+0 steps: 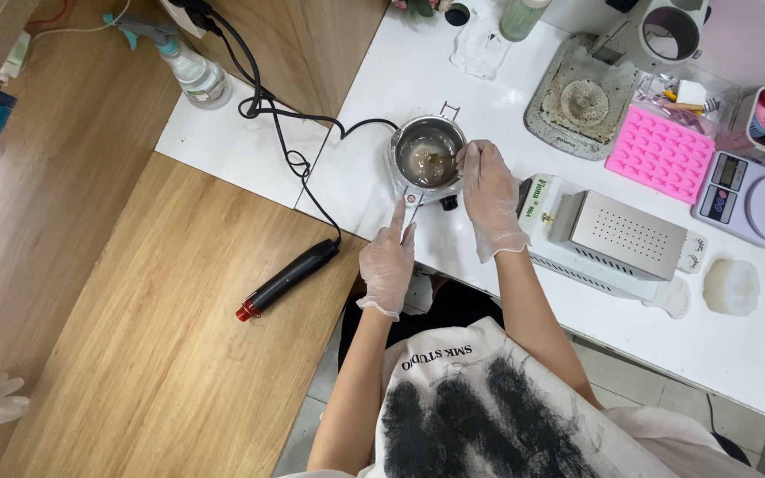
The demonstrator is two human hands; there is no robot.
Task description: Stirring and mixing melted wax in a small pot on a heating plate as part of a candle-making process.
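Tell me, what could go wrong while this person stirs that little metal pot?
1. The left hand steadies the small metal pot only by its thin handle; a slip might tip the pale liquid onto the white table.
2. The right hand, in a thin glove, stirs right at the rim; if the pot is hot, it could burn.
3. The black cord loops close by and could snag.

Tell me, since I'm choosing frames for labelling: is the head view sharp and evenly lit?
Head view: mostly sharp and evenly lit; the white table is bright but readable; glare at the left edge; soft shadows under the left hand and right hand; slight wide-angle bend at the borders.
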